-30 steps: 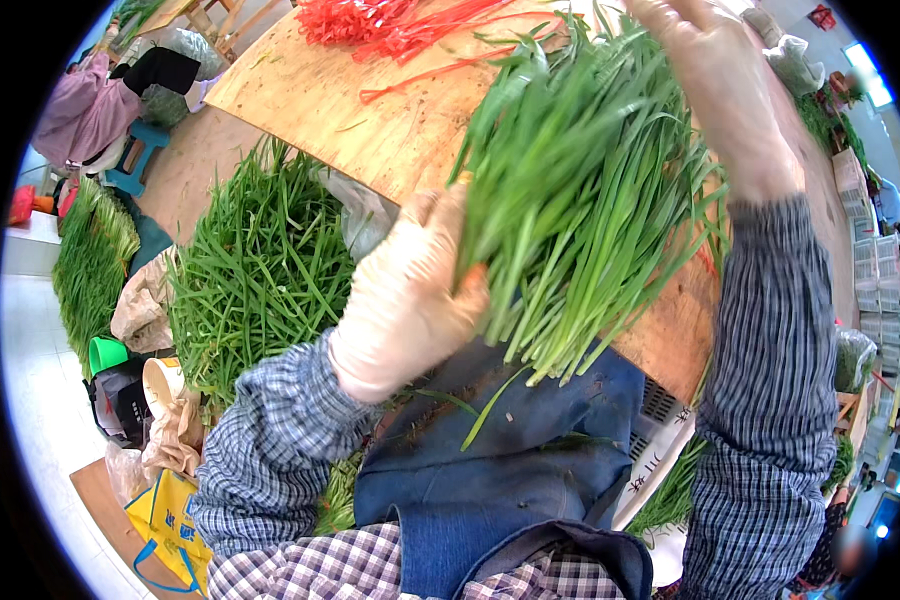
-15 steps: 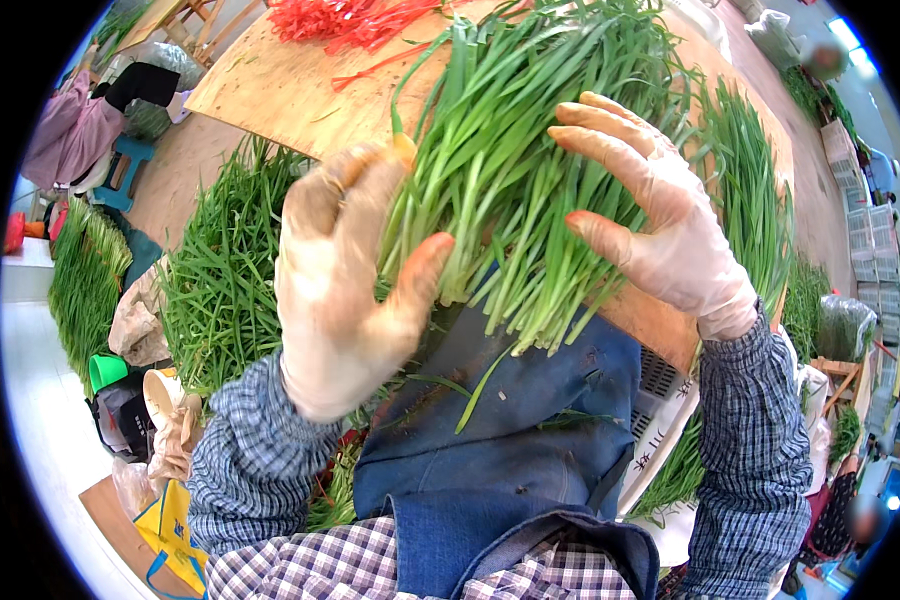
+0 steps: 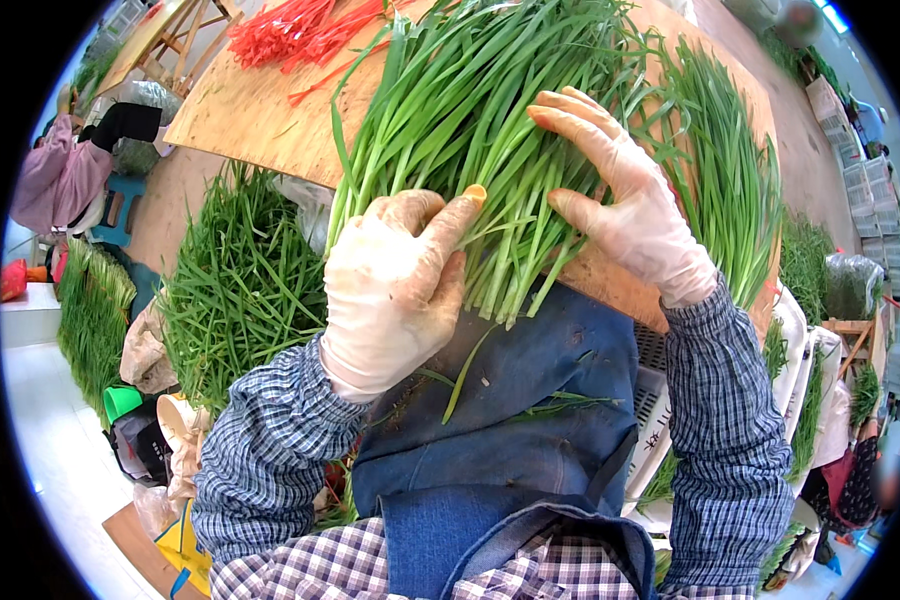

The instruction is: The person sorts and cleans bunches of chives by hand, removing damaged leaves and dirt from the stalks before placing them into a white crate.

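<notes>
A loose bunch of garlic chives (image 3: 490, 110) with long flat green leaves lies on the wooden board (image 3: 260, 115), pale stem ends toward me and hanging over its near edge. My left hand (image 3: 395, 285), in a whitish glove, is closed with curled fingers on the stems at the bunch's left side; part of its grip is hidden. On the other side my gloved right hand (image 3: 635, 200) is open, thumb and fingers apart, at the bunch's right edge. A single loose leaf (image 3: 467, 375) rests on the blue apron (image 3: 530, 400) over my lap.
Red plastic strips (image 3: 300, 35) lie at the board's far left. Another row of chives (image 3: 730, 170) is on the board's right side. A big heap of green leaves (image 3: 235, 280) stands at left. White crates (image 3: 655, 420) sit at right. A person in pink (image 3: 60, 175) sits at far left.
My left hand has moved right and closed on the stems, having been more open beside them. The right hand has shifted slightly left. The bunch lies more spread toward the left.
</notes>
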`<state>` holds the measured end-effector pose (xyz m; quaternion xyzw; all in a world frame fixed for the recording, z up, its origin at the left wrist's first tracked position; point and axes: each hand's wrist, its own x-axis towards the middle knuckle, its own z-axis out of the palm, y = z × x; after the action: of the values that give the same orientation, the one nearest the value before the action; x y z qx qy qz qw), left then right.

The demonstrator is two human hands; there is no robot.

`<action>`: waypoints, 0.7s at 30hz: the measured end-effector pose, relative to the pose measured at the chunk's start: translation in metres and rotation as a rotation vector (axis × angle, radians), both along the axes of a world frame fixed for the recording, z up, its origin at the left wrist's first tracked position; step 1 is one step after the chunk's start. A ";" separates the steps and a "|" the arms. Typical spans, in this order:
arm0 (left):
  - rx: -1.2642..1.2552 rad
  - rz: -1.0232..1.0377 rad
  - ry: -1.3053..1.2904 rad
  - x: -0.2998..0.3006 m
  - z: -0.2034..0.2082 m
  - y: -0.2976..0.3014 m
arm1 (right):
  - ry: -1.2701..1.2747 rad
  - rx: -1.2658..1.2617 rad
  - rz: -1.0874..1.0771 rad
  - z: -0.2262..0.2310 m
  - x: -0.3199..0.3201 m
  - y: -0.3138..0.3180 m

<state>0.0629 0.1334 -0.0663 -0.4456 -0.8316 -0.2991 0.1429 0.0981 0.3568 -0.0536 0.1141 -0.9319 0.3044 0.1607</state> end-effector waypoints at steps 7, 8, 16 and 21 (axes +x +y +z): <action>-0.257 -0.028 0.465 0.006 0.010 0.020 | 0.064 0.095 0.041 -0.011 -0.019 -0.004; -0.285 -0.028 0.451 0.004 0.008 0.021 | 0.064 0.124 0.038 -0.014 -0.021 -0.004; 0.046 -0.043 0.378 -0.007 -0.003 0.017 | -0.051 0.162 0.026 -0.014 -0.032 -0.010; 0.160 -0.067 -0.016 0.007 0.014 -0.021 | -0.060 0.106 0.025 -0.025 -0.032 -0.009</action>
<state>0.0700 0.1126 -0.0521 -0.4580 -0.7906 -0.3730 0.1612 0.0660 0.3478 -0.0790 0.1251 -0.9496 0.2600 0.1227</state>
